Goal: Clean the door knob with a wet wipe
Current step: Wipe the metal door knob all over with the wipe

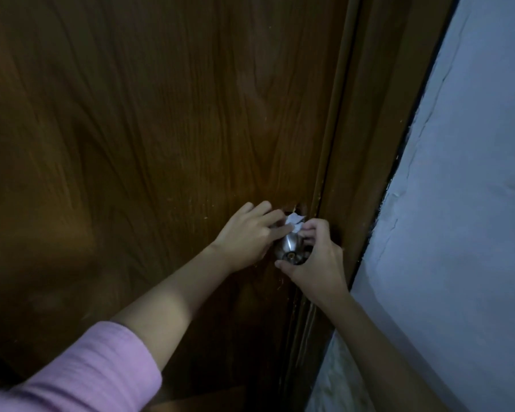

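Note:
A round silver door knob (pixel 290 248) with a keyhole in its face sticks out of a dark brown wooden door (pixel 149 129), near the door's right edge. A crumpled white wet wipe (pixel 294 222) lies over the top of the knob. My left hand (pixel 247 233) reaches in from the left, its fingers pressing the wipe against the knob. My right hand (pixel 315 254) curls around the knob from the right, thumb under its face and fingertips pinching the wipe's right end. The back half of the knob is hidden by both hands.
The brown door frame (pixel 369 150) runs beside the door's edge. A pale blue-white wall (pixel 464 203) with cracked paint fills the right side. A pink sleeve (pixel 81 373) covers my left upper arm at the lower left.

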`<action>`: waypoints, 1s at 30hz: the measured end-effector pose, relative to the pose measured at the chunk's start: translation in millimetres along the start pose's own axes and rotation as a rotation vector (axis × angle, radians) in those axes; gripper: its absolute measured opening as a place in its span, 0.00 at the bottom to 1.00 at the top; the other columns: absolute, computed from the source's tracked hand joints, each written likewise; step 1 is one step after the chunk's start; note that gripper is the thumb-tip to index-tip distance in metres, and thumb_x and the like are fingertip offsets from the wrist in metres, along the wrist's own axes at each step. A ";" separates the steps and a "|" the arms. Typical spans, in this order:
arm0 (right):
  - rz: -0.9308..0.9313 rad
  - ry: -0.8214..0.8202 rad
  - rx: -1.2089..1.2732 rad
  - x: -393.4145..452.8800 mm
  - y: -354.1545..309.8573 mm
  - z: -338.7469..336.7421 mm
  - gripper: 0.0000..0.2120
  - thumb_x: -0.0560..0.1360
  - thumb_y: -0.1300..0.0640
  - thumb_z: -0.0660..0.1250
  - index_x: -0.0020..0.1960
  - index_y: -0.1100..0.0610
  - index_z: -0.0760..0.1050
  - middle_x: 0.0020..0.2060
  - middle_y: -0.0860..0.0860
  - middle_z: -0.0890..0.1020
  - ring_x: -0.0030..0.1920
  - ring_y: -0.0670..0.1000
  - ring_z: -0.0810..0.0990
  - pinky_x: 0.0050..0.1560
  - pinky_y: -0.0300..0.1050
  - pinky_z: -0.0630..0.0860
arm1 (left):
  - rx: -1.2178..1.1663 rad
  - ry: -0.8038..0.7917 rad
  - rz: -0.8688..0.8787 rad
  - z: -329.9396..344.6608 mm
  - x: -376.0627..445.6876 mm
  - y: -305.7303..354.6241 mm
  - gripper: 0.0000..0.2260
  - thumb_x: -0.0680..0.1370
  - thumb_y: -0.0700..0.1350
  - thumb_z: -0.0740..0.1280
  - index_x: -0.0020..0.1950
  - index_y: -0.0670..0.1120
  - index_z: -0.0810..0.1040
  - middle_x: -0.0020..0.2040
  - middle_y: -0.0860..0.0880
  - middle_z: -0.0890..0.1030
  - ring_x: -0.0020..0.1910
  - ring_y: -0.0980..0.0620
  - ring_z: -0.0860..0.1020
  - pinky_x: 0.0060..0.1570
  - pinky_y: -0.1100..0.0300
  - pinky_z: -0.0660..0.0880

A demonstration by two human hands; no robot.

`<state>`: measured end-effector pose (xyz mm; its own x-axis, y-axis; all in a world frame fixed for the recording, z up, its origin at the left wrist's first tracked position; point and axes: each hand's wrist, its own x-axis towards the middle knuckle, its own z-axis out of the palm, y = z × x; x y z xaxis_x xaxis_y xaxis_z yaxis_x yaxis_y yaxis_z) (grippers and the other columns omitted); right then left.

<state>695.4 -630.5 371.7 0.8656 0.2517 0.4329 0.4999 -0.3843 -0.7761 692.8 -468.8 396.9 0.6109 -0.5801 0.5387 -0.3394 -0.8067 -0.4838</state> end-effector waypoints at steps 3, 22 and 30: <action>0.011 -0.011 0.005 -0.2 -0.2 0.2 0.31 0.60 0.63 0.78 0.56 0.53 0.65 0.42 0.37 0.70 0.43 0.32 0.71 0.38 0.17 0.68 | 0.000 0.034 -0.026 1.6 -10.7 -2.3 0.16 0.65 0.46 0.74 0.52 0.51 0.81 0.43 0.52 0.81 0.44 0.53 0.65 0.34 0.60 0.71; -0.037 0.006 0.000 1.1 3.3 1.4 0.31 0.60 0.63 0.78 0.53 0.51 0.62 0.41 0.37 0.72 0.43 0.28 0.74 0.38 0.19 0.69 | -0.230 0.217 -0.530 12.3 -2.2 32.1 0.08 0.71 0.44 0.64 0.44 0.49 0.83 0.38 0.50 0.83 0.38 0.48 0.76 0.35 0.57 0.67; -0.033 0.026 -0.022 3.4 5.9 2.8 0.33 0.57 0.62 0.80 0.54 0.54 0.64 0.44 0.45 0.76 0.43 0.37 0.74 0.40 0.19 0.69 | -0.571 0.176 -0.951 15.9 -13.5 49.8 0.05 0.70 0.37 0.70 0.44 0.44 0.83 0.42 0.48 0.84 0.43 0.50 0.74 0.38 0.60 0.68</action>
<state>701.1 -629.4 367.4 0.8488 0.2420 0.4701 0.5287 -0.3957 -0.7509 679.0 -499.4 354.6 0.7021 0.3277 0.6321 -0.0945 -0.8370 0.5389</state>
